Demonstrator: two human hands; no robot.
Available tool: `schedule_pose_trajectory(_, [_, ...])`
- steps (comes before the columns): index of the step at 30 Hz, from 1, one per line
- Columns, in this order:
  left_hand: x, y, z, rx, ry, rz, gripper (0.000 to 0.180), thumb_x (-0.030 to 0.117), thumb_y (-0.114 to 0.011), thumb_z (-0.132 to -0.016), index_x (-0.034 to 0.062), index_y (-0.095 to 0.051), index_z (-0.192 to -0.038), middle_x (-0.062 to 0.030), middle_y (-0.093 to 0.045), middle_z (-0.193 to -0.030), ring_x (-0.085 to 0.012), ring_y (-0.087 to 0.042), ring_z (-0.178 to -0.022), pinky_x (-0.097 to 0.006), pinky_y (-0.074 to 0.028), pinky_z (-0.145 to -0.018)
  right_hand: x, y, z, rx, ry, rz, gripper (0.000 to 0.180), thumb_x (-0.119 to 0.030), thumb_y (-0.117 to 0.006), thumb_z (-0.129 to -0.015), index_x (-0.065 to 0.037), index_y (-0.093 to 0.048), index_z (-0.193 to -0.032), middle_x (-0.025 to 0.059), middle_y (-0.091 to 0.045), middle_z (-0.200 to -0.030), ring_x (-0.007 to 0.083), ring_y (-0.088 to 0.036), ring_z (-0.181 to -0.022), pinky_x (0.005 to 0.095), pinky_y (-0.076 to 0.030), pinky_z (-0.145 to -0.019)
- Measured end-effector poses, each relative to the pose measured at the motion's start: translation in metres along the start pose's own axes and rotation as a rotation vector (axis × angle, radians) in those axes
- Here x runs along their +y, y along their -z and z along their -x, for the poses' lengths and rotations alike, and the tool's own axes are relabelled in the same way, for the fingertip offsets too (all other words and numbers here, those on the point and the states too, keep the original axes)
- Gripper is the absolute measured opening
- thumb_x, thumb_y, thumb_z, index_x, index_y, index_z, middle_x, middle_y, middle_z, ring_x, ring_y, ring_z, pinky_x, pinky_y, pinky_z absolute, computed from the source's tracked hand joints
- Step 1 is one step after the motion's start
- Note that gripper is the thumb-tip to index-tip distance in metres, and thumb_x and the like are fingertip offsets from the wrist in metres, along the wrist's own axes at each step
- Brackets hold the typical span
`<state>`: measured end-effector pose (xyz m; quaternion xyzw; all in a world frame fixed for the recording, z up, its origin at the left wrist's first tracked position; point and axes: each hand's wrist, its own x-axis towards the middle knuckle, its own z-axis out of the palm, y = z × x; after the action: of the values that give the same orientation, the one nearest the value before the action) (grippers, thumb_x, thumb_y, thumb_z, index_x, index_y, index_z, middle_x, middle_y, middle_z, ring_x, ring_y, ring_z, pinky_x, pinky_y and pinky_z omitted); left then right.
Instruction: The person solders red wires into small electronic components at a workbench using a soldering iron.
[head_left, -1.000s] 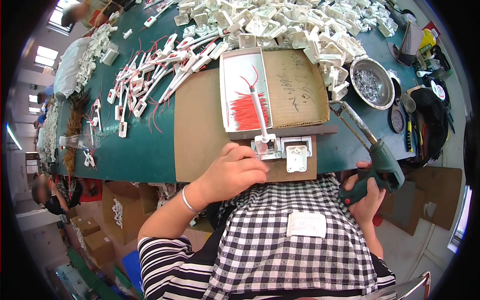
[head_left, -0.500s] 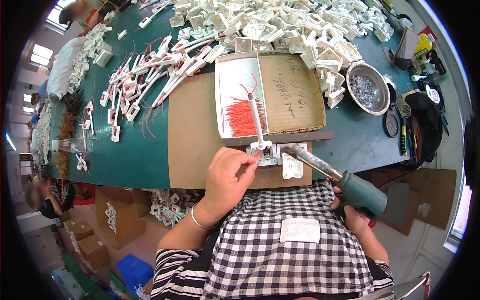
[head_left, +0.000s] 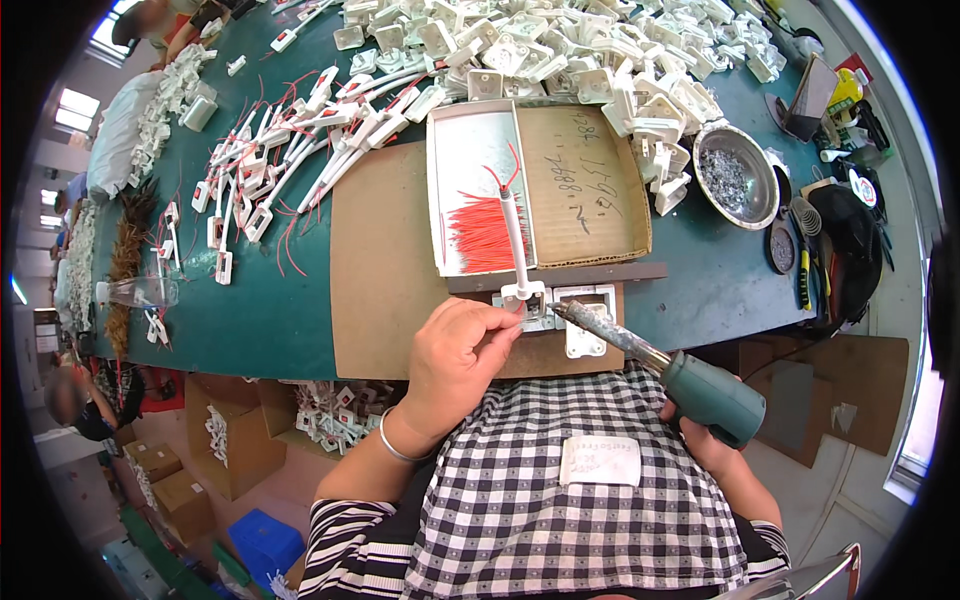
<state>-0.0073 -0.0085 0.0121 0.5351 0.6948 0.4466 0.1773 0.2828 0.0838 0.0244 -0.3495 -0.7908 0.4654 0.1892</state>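
Left to right: left hand (head_left: 458,348), thumb and forefinger together, any pinched item too small to tell; just beside the fingertips, white stemmed fitting (head_left: 515,245); soldering iron (head_left: 714,396), tip near the fitting, green handle clamped in right hand (head_left: 708,447).

A checked apron (head_left: 580,525), striped sleeves (head_left: 345,540) and silver bangle (head_left: 388,442) are worn.
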Motion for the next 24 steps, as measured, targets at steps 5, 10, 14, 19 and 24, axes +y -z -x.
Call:
schedule_pose_trajectory(5, [-0.003, -0.008, -0.001, 0.082, -0.121, -0.031, 0.011, -0.002, -0.068, -0.075, 0.0028, -0.063, -0.083, -0.0064, -0.061, -0.075, -0.0191, -0.056, -0.068, -0.029, -0.045, -0.058, -0.005, 0.000, -0.003, -0.035, -0.011, -0.042, 0.007, -0.005, -0.061, -0.076, -0.004, -0.065, -0.082, 0.0062, -0.065, -0.073, 0.0239, -0.062, -0.067, 0.0353, -0.047, -0.066])
schedule_pose_trajectory(10, [-0.007, -0.010, 0.000, 0.076, -0.092, -0.011, 0.010, -0.001, -0.068, -0.076, 0.0028, -0.063, -0.083, -0.0066, -0.060, -0.074, -0.0196, -0.056, -0.068, -0.030, -0.044, -0.058, 0.001, -0.003, 0.002, -0.011, 0.027, 0.056, 0.012, -0.005, -0.061, -0.075, -0.003, -0.066, -0.086, 0.0082, -0.066, -0.081, 0.0260, -0.063, -0.072, 0.0363, -0.047, -0.068])
schedule_pose_trajectory(14, [-0.008, -0.010, -0.001, 0.070, -0.098, -0.009, 0.010, -0.001, -0.068, -0.076, 0.0030, -0.063, -0.083, -0.0067, -0.060, -0.074, -0.0201, -0.056, -0.068, -0.030, -0.044, -0.059, -0.001, -0.005, -0.001, -0.056, 0.003, 0.013, 0.018, -0.003, -0.061, -0.074, -0.003, -0.066, -0.091, 0.0099, -0.066, -0.088, 0.0278, -0.063, -0.075, 0.0369, -0.047, -0.070])
schedule_pose_trajectory(19, [-0.011, -0.012, -0.001, 0.083, -0.111, 0.009, 0.010, -0.001, -0.068, -0.076, 0.0033, -0.063, -0.083, -0.0066, -0.060, -0.074, -0.0204, -0.055, -0.068, -0.030, -0.044, -0.059, -0.002, -0.007, -0.004, -0.054, -0.004, -0.057, 0.020, -0.004, -0.060, -0.074, -0.003, -0.066, -0.093, 0.0100, -0.066, -0.090, 0.0285, -0.063, -0.077, 0.0369, -0.047, -0.070])
schedule_pose_trajectory(24, [-0.010, -0.012, 0.000, 0.085, -0.113, 0.005, 0.011, -0.001, -0.068, -0.075, 0.0035, -0.062, -0.083, -0.0067, -0.060, -0.074, -0.0208, -0.056, -0.068, -0.030, -0.044, -0.058, 0.005, -0.008, -0.004, -0.063, 0.092, 0.008, 0.024, -0.020, -0.058, -0.085, 0.001, -0.058, -0.098, 0.0052, -0.059, -0.075, 0.0126, -0.057, -0.065, 0.0263, -0.047, -0.063])
